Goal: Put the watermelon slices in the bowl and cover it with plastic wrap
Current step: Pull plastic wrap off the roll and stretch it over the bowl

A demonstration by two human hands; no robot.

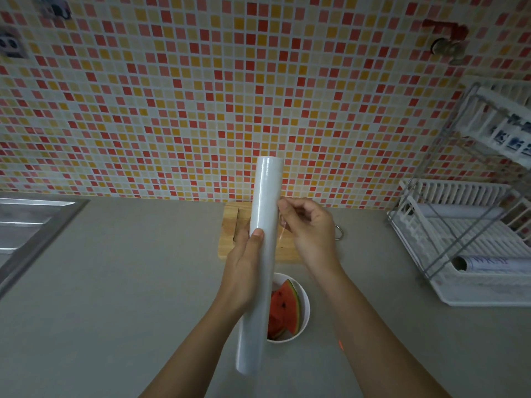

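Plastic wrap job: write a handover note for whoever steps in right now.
Left hand grips the plastic wrap roll, held above the bowl.
Right hand pinches the loose film edge at the roll's side.
Watermelon slices lie in the bowl, uncovered.
Done: slices in.
To do: pull out film, cover the bowl.

a roll of plastic wrap [263,214]: smooth, glossy, milky-clear film. a matt grey worktop [129,282], smooth. a pale wooden cutting board [225,248] with faint grain. a glossy white bowl [306,310]. a brushed metal sink [28,222]. shiny small wall tiles [201,96]. a white plastic dish rack [474,294] in a grey metal wire frame.
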